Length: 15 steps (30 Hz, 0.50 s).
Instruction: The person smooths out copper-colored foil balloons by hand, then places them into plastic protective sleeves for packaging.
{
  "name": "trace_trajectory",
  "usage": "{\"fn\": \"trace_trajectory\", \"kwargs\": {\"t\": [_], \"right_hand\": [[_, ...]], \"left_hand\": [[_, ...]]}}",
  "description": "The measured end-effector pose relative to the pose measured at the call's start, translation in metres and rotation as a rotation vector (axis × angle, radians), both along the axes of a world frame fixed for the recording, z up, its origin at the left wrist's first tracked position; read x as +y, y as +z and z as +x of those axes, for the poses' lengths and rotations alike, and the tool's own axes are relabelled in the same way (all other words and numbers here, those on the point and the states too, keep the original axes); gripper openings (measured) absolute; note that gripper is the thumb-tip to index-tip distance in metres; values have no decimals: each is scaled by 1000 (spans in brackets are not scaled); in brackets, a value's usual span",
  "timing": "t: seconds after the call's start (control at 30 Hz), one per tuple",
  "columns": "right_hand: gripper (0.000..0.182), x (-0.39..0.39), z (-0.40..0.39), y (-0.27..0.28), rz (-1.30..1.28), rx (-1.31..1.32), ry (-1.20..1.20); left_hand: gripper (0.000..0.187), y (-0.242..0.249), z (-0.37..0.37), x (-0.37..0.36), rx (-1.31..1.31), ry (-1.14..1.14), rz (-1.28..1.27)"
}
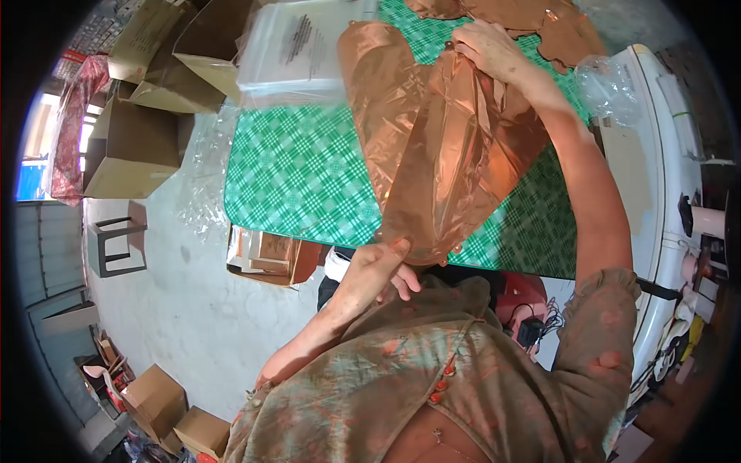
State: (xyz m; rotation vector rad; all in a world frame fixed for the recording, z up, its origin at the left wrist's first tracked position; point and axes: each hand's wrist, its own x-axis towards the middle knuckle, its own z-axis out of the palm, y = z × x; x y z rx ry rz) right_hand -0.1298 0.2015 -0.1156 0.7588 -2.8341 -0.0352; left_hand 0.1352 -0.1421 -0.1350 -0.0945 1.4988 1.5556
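Observation:
A copper-coloured foil sheet, long and creased, lies over the green checked table with its near end at the table's front edge. My left hand pinches its near left corner between thumb and fingers. At its far end, my right hand has its fingers closed on the foil's tip. A second copper foil piece lies flat beside it on the left, partly covered. More copper foil rests at the table's far right.
Clear plastic bags are stacked at the table's far left. Open cardboard boxes stand left of it. An open box sits below the front edge. Crumpled clear plastic and a white appliance are on the right.

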Motion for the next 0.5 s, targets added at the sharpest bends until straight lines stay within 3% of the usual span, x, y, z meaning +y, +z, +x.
{"fn": "trace_trajectory", "kwargs": {"t": [0.23,0.27,0.37,0.43,0.5], "right_hand": [[20,-9,-16,-12,88,28,8],[15,-14,-6,-9,52,142,63],[14,-16,-10,-9,6,67,35],[14,-16,-9,-10,9,96,54],[15,-19,-10,-9,17,113,62]], "left_hand": [[46,15,10,-13,-19,-34,57],[41,8,13,-19,-57,-17,84],[33,7,16,-31,107,102,39],[16,3,19,-34,459,217,-136],[19,5,7,-35,1111,149,-346]]}}
